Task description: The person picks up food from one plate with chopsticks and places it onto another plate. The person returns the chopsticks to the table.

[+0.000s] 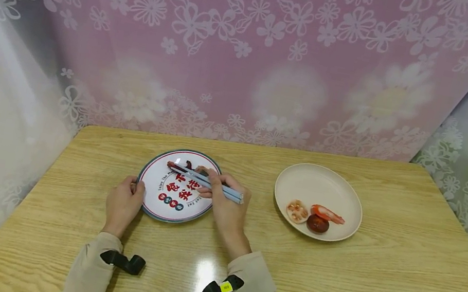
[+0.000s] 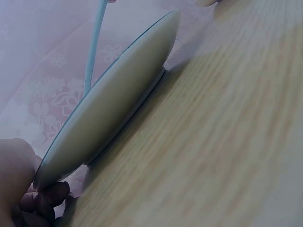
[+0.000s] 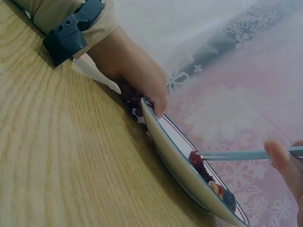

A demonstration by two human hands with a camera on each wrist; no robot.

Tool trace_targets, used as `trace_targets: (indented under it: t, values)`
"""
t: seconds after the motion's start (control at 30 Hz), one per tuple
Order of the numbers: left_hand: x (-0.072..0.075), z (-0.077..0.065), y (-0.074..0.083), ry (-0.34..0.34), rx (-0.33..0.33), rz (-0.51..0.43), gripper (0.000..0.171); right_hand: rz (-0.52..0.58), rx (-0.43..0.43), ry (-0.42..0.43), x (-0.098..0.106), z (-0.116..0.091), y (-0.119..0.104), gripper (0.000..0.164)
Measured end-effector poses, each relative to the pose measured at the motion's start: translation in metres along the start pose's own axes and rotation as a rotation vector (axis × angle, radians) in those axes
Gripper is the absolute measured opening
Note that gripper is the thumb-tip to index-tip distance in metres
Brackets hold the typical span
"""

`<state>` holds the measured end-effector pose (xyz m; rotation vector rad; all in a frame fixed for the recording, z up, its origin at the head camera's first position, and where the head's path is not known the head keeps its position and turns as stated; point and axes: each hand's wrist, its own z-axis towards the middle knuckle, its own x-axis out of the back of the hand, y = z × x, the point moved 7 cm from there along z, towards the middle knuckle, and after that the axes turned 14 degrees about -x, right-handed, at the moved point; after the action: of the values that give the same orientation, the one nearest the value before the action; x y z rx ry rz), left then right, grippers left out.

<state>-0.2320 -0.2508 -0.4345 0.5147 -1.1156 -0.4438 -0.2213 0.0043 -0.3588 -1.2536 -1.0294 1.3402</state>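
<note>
My left hand [image 1: 125,204] grips the left rim of a white plate [image 1: 200,207] with a red-and-green border and red lettering. Its thumb lies on the rim, and the fingers curl beneath, as the left wrist view shows. In my right hand [image 1: 228,209] is a pair of light blue chopsticks [image 1: 232,194], slanting down to the left over the plate. Their tips touch a dark red, bumpy food piece [image 3: 202,171]. Beside it on the plate lie a dark speckled piece [image 3: 229,199] and an orange-and-white piece [image 3: 215,188]. Whether the chopsticks clamp the red piece, I cannot tell.
To the right stands a beige plate [image 1: 322,180] holding a lotus root slice [image 1: 297,212], a shrimp [image 1: 328,214] and a brown mushroom-like cap [image 1: 318,223]. Both plates are on a wooden table [image 1: 403,280]. A floral curtain [image 1: 234,89] hangs behind its far edge.
</note>
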Motion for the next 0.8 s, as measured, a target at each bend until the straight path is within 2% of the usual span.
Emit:
trace_targets:
  t: [0.23, 0.5, 0.8]
  values:
    - [-0.001, -0.001, 0.002, 0.003, -0.008, -0.010, 0.030, 0.005, -0.008, 0.006, 0.005, 0.000, 0.001, 0.026]
    - [-0.003, 0.000, 0.000, -0.005, -0.010, -0.013, 0.029, 0.017, -0.003, 0.014, 0.016, 0.008, 0.014, 0.030]
    - [0.000, 0.000, 0.000, 0.002, -0.015, -0.009, 0.027, -0.027, 0.023, 0.019, 0.034, 0.004, -0.010, 0.028]
